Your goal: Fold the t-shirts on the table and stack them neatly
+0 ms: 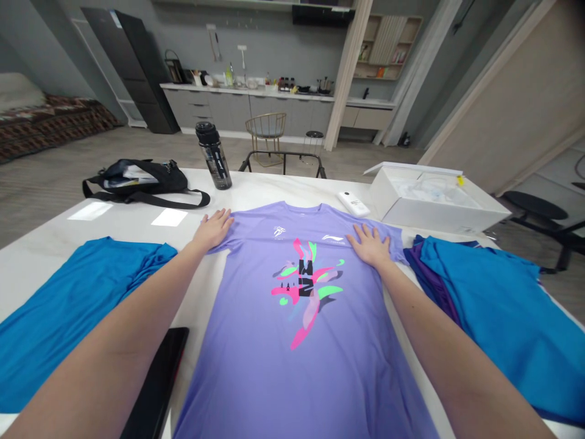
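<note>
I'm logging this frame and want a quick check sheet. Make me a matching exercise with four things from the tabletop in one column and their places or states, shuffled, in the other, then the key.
Column one
1. Lavender T-shirt
2. Black strap bag
3. Water bottle
4. White box

Column two
A. Lid raised, behind the blue garment on the right
B. Standing, with a black cap
C. Spread out under the left hand and right hand
D. Gaping open at the far left, white contents showing

Right pairs: 1-C, 2-D, 3-B, 4-A
</note>
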### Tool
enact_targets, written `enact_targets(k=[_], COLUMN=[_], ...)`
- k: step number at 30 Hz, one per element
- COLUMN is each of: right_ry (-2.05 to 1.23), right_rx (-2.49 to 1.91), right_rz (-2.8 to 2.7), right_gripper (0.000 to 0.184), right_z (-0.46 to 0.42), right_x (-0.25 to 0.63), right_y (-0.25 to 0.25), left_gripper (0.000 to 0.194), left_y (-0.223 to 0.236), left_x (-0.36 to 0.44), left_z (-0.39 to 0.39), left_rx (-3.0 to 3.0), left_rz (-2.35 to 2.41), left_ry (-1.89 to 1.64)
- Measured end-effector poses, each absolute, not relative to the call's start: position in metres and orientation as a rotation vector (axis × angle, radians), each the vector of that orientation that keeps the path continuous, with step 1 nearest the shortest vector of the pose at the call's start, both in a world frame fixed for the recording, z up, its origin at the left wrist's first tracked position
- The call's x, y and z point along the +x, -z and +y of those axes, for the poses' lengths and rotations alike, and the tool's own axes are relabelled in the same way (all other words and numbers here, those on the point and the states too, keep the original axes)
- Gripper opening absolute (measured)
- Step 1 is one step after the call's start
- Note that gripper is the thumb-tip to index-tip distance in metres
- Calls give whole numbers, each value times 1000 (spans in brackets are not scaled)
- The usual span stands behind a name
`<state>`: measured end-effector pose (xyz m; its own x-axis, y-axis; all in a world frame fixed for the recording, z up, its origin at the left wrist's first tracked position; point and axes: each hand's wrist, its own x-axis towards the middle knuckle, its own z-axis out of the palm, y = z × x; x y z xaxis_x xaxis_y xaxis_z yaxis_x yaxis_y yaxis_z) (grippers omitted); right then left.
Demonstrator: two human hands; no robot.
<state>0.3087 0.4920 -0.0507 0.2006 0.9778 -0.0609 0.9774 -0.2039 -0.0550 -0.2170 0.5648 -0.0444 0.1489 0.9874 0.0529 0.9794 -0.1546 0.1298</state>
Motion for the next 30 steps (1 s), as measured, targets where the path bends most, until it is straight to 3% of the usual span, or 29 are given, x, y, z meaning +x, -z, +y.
enact_targets(k=[7,11,18,21,25,30], right_ry=[35,-197,-236,-124,112,17], right_rx=[-2081,-2016,-2131,-2063,-1898,-2007], right_rz=[-2100,-2125,-2111,-2095,-2103,-2041], right_gripper=[61,66,80,76,62,62], right_z=[511,545,583,580,556,497], right_x=[256,204,186,187,176,160], right_y=[39,41,57,54,45,39], left_gripper=[50,55,66,66,56,55], left_y=[31,38,56,55,46,41], left_x=[-85,-39,-38,-40,-35,-25], left_z=[562,573,608,605,573,507], left_rx=[2564,2417,2281,2360,2607,2577], left_rz=[1703,1756,1836,1835,1766,1779], left_ry=[-259,-188,-208,-328,-602,-525])
